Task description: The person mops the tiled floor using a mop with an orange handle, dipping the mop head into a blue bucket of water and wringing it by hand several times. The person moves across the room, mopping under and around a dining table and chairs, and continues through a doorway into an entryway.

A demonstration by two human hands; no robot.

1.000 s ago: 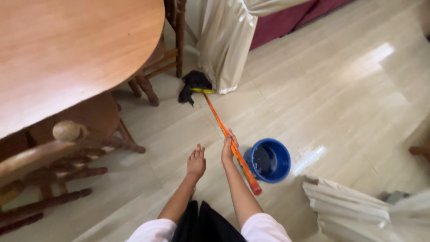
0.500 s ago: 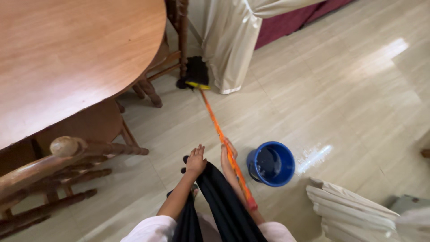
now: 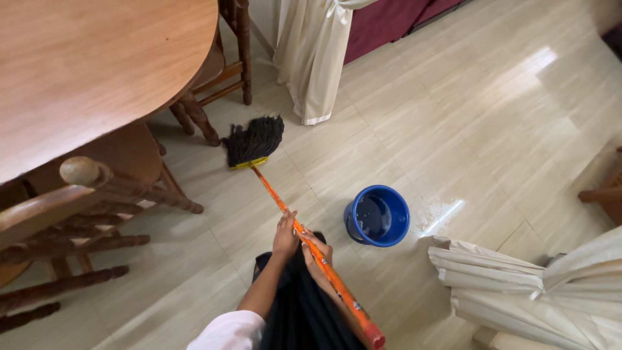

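Both hands grip the orange handle (image 3: 269, 192) of a mop. My left hand (image 3: 285, 234) holds it higher up the shaft, toward the mop head. My right hand (image 3: 315, 256) is wrapped around it just below. The black string mop head (image 3: 254, 139) with its yellow clamp lies spread on the pale tiled floor, near the table leg. The handle's red end points back past my right side. A blue bucket (image 3: 377, 216) with dark water stands on the floor to the right of my hands.
A round wooden table (image 3: 84, 71) fills the upper left, with wooden chairs (image 3: 78, 220) tucked beside it. A cream curtain (image 3: 311, 58) hangs at the top centre. Cream cloth (image 3: 518, 285) covers furniture at the lower right. A wet patch (image 3: 440, 214) shines beside the bucket.
The mop head has been pulled back from the curtain's foot toward me and to the left. My left hand, open before, has closed on the handle.
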